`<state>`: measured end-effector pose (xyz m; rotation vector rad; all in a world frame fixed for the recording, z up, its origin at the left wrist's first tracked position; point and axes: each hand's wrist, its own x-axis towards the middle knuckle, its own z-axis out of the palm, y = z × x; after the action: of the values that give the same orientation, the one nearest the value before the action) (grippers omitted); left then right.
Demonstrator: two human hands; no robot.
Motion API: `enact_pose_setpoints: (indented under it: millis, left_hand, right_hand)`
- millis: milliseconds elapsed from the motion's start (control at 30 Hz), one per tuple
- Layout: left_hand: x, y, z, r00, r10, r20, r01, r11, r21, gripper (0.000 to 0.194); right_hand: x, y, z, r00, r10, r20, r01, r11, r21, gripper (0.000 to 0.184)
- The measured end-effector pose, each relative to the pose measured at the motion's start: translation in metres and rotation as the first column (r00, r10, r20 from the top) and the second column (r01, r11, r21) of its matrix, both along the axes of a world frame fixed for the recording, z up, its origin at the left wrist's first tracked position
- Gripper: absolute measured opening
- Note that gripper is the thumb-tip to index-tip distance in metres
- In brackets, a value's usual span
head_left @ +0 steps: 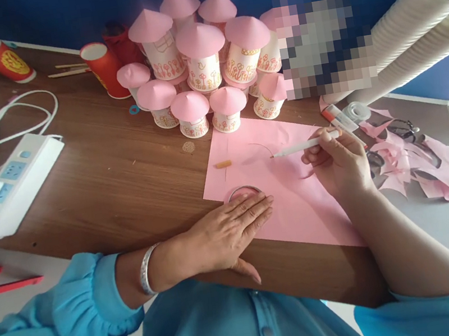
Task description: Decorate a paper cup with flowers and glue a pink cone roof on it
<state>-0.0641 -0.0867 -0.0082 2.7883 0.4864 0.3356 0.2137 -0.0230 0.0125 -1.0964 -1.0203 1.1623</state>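
Note:
On the table lies a sheet of pink paper (pixel 302 226) with a faint curved line drawn near its top. My left hand (pixel 228 232) rests flat, fingers stretched, over a round dark-rimmed thing (pixel 241 189) at the sheet's left edge; most of it is hidden under my fingers. My right hand (pixel 341 164) is closed around a white marker pen (pixel 300 146), uncapped, its tip pointing left just by the curved line. Whether the tip touches the paper I cannot tell. A small orange-brown pen cap (pixel 223 164) sits on the paper's left part.
Several paper-cup houses (pixel 204 69) with pink cone roofs stand behind the sheet. At left are a white power strip (pixel 24 182) and a red cup (pixel 104 70). Pink scraps (pixel 431 158), a tape roll (pixel 357 112) and stacked white cups (pixel 411 30) lie at right.

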Motion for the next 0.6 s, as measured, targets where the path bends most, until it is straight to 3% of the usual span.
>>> enact_pose_setpoints:
  millis: [100,267,433,600]
  left_hand:
    - [0.000,-0.001,-0.001,1.000,0.001,-0.008,-0.001,0.999,-0.046,0.118]
    - [0.000,0.000,-0.003,0.999,-0.030,-0.018,0.027,0.990,-0.141,0.121]
    - [0.001,0.000,-0.003,0.999,-0.027,-0.022,0.023,0.983,-0.180,0.117]
    - [0.000,-0.001,-0.002,1.000,0.000,0.019,0.003,0.990,-0.143,0.109]
  right_hand:
    - [-0.009,-0.004,0.007,0.997,0.042,0.070,-0.044,0.999,0.017,0.032]
    - [-0.034,0.004,0.020,0.933,0.242,0.266,-0.255,0.967,0.016,0.027]
    - [-0.075,0.031,0.030,0.766,0.520,0.379,-0.522,0.846,-0.105,0.034]
    - [-0.100,0.049,0.029,0.620,0.676,0.398,-0.655,0.725,-0.212,0.038]
